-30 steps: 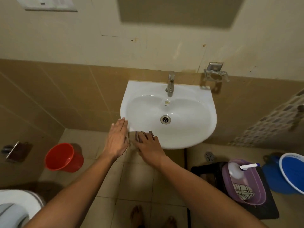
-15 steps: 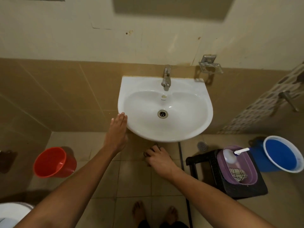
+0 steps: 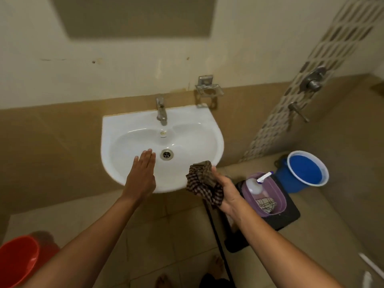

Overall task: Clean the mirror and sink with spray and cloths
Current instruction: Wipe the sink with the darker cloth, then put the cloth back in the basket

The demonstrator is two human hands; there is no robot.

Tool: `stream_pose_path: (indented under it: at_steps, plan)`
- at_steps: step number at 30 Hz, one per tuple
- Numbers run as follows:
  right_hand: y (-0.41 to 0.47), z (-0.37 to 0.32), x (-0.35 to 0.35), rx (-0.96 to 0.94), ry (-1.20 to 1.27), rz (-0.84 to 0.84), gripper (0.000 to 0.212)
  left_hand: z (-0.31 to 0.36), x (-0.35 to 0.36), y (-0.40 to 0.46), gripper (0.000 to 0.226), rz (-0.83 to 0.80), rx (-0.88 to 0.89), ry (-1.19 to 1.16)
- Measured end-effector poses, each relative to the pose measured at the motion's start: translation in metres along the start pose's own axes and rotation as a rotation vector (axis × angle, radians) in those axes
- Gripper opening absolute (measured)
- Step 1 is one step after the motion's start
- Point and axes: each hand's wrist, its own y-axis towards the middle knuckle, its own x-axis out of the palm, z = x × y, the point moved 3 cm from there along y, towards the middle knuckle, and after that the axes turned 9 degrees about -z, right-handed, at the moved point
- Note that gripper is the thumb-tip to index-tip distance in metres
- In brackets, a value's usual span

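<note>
A white wall-hung sink (image 3: 116, 129) with a steel tap (image 3: 161, 111) and a drain (image 3: 166, 154) fills the centre. My left hand (image 3: 142, 175) lies flat and open over the sink's front rim, fingers pointing toward the drain. My right hand (image 3: 227, 194) grips a bunched dark checked cloth (image 3: 204, 182) just off the sink's right front edge. A spray bottle (image 3: 255, 183) and a second checked cloth (image 3: 266, 203) lie in a purple basin (image 3: 279, 196) to the right. The mirror's lower part (image 3: 133, 15) shows at the top.
The purple basin sits on a black stool (image 3: 288, 215). A blue bucket (image 3: 305, 170) stands behind it on the floor. A red bucket (image 3: 18, 258) is at the lower left. A metal holder (image 3: 207, 87) hangs on the wall right of the tap; shower valves (image 3: 313, 80) further right.
My right hand has come up from under the sink's front with the checked cloth, moving right. My left hand shifted from the sink's left rim onto the front of the bowl.
</note>
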Motion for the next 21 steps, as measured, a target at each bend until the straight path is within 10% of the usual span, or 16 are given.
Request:
stream_pose_path:
  at_steps: [13,17,21]
  plan:
    - [-0.038,-0.089,-0.133,-0.181,0.213,0.057,0.076,0.186,0.016,0.113,0.062,-0.082,0.279,-0.200]
    - [-0.054,-0.117,-0.170,-0.109,0.177,0.097,0.038,0.278,0.005,0.141,0.071,-0.218,0.466,-0.234]
    - [-0.072,-0.141,-0.207,-0.075,0.230,0.104,0.047,0.363,0.017,0.160,0.091,-0.479,0.700,-0.192]
